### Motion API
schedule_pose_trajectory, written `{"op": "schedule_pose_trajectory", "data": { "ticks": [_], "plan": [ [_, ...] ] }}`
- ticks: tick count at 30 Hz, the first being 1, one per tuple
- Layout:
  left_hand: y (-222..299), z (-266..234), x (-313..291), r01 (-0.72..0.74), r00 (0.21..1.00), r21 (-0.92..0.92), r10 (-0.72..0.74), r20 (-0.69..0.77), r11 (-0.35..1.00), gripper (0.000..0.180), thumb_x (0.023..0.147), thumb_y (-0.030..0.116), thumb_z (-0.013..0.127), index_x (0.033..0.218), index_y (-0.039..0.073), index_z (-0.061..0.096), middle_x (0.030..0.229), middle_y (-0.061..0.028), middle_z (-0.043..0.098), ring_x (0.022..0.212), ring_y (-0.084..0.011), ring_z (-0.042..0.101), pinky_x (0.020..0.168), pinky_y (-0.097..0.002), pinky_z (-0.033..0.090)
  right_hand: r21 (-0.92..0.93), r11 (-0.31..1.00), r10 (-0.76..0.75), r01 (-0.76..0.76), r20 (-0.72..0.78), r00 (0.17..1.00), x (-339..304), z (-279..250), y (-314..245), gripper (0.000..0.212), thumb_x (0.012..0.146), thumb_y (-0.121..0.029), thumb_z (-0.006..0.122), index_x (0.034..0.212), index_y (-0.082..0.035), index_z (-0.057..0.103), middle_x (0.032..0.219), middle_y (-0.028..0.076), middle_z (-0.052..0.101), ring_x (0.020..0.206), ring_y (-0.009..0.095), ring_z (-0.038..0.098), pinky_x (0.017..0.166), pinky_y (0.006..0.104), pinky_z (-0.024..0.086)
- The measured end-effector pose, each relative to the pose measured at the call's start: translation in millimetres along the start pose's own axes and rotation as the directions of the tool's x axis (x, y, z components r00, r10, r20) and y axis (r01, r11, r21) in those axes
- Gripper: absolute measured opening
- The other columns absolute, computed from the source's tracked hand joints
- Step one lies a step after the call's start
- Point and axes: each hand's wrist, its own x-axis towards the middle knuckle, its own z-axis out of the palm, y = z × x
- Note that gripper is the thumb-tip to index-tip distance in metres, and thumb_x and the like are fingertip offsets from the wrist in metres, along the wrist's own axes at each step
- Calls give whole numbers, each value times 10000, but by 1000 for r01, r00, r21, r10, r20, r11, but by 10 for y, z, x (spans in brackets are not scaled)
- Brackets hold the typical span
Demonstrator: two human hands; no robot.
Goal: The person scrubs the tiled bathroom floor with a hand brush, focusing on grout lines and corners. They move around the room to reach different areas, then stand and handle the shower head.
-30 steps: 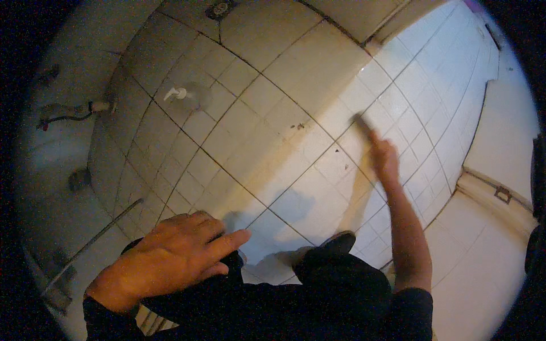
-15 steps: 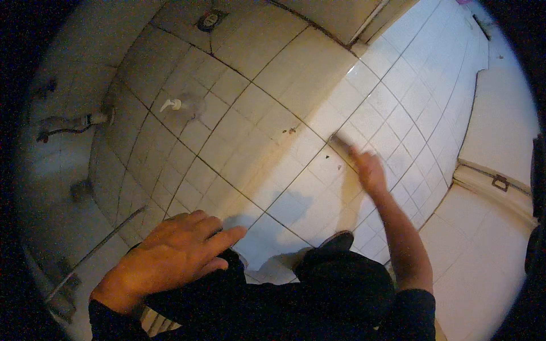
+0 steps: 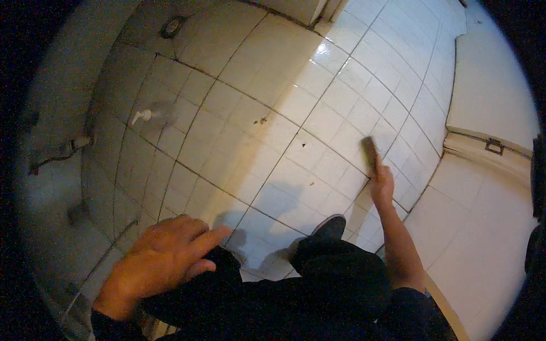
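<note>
Brush (image 3: 371, 154), a dark narrow one, lies pressed against the white tiled floor (image 3: 296, 102) well out ahead of the person, its far end pointing up and away, its near end hidden in the right hand (image 3: 382, 184). That hand is closed around the handle, the arm stretched forward from the lower edge. The left hand (image 3: 162, 256) holds nothing: it rests flat, fingers spread and loose, on the person's dark-trousered knee (image 3: 227, 295), bracing the crouch. A dark shoe (image 3: 329, 227) stands on the tiles just below the brush arm.

Judging from this, the step in hand is scrubbing the floor, with the brush working a tile near the right-hand wall. Brown specks (image 3: 261, 120) still sit on tiles nearer the middle, well apart from the brush, so the next stroke likely calls for drawing the bristles leftward toward them with firm downward pressure, weight kept on the braced knee.

Farther off, a round floor drain (image 3: 172, 26) shows at the top, and a small white object (image 3: 140, 116) lies at the left.
</note>
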Motion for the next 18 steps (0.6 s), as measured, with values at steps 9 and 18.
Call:
{"op": "schedule_pose_trajectory", "data": {
  "ticks": [9, 18],
  "plan": [
    [113, -30, 78, 37, 999, 49, -38, 27, 998, 574, 843, 262, 775, 1361, 133, 562, 1080, -145, 632, 989, -366, 620, 854, -446, 529, -128, 978, -151, 167, 128, 980, -641, -143, 835, 707, 867, 23, 624, 1533, -154, 465, 993, 171, 634, 945, 365, 608, 866, 449, 504],
    [179, -87, 110, -19, 999, 60, 16, 41, 998, 567, 839, 265, 769, 1347, 118, 564, 1062, -137, 632, 974, -373, 621, 845, -447, 522, 126, 943, 323, -307, -142, 936, 5, 109, 172, 632, 881, -72, 628, 1489, -211, 531, 1069, 177, 666, 989, 355, 650, 849, 463, 525]
  ]
}}
